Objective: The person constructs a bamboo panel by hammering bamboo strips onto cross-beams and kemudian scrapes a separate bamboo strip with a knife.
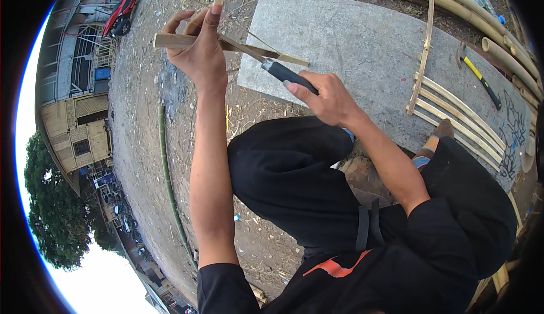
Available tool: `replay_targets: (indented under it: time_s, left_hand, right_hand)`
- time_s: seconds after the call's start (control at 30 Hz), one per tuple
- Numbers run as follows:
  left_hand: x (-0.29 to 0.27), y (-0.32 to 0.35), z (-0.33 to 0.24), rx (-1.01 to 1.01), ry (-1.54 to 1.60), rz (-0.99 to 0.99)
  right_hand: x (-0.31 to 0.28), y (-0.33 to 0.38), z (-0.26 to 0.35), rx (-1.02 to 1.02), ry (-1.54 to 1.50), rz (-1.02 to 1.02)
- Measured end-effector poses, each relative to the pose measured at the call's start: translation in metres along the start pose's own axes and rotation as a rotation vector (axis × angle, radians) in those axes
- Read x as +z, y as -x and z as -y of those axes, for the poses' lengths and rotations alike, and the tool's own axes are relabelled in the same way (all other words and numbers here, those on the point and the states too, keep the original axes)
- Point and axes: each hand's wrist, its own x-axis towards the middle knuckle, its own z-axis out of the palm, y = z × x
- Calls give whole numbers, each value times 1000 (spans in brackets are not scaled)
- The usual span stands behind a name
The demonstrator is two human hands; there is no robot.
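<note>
My left hand (199, 60), raised above the slab's left edge, is closed around a flat bamboo strip (173, 41). The strip points away to the right, toward the slab. In my right hand (328, 100) is a knife (290, 77) with a black handle, gripped in closed fingers. Its narrow blade runs up and left toward the left hand and lies against or just over the strip; I cannot tell whether they touch. A thin curled sliver rises beside the blade. The strip's middle is partly hidden by my left fingers and the blade.
A grey stone slab (340, 42) lies ahead. On its right side are several split bamboo slats (464, 122), a longer crosswise slat (425, 47) and a yellow-black hammer (480, 76). Bamboo poles (453, 9) lie beyond. A green pole (167, 166) and a red motorcycle (123, 5) are at left.
</note>
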Motion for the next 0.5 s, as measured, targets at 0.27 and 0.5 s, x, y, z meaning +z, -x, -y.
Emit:
replay_targets:
  time_s: [0.27,0.5]
  left_hand:
    - [15,-4,-5,-31,36,88]
    - [7,-2,-5,-45,18,16]
  right_hand:
    - [-3,0,-146,197,112,-24]
    - [20,2,-123,366,-143,15]
